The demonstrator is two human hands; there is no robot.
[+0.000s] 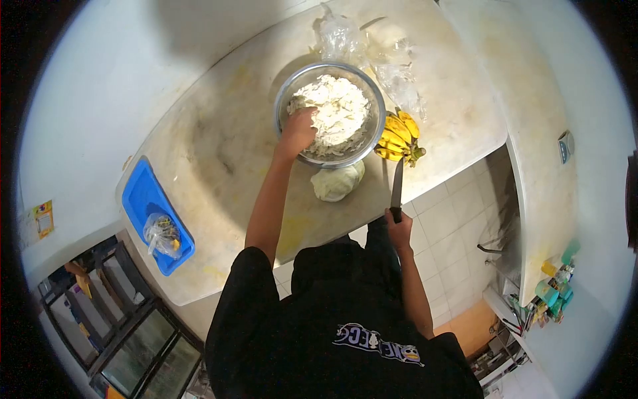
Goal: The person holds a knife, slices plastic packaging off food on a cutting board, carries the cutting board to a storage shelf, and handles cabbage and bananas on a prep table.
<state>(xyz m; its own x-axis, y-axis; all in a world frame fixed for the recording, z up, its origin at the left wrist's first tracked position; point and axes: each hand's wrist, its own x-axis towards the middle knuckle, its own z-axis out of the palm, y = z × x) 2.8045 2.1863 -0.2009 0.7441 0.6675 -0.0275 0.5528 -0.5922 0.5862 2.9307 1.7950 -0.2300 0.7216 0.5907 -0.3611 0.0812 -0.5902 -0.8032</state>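
Observation:
A round metal bowl (284,85) on the table holds a heap of pale shredded cabbage (335,106). My left hand (299,131) reaches over the bowl's near left side, its fingertips at the shreds and partly hidden. Below the bowl, against its near rim, lies a piece of pale green cabbage (337,183). My right hand (399,229) is closed round the dark handle of a knife (397,186), just off the table's near edge. The blade points away from me, its tip close to a bunch of yellow bananas (397,137) beside the bowl.
Crumpled clear plastic bags (342,36) lie beyond the bowl. At the table's left end, a blue tray (143,193) carries a knotted plastic bag (163,236). A counter (541,219) runs along the right, with bottles and utensils at its near end. Dark-framed glass shelving (143,346) stands lower left.

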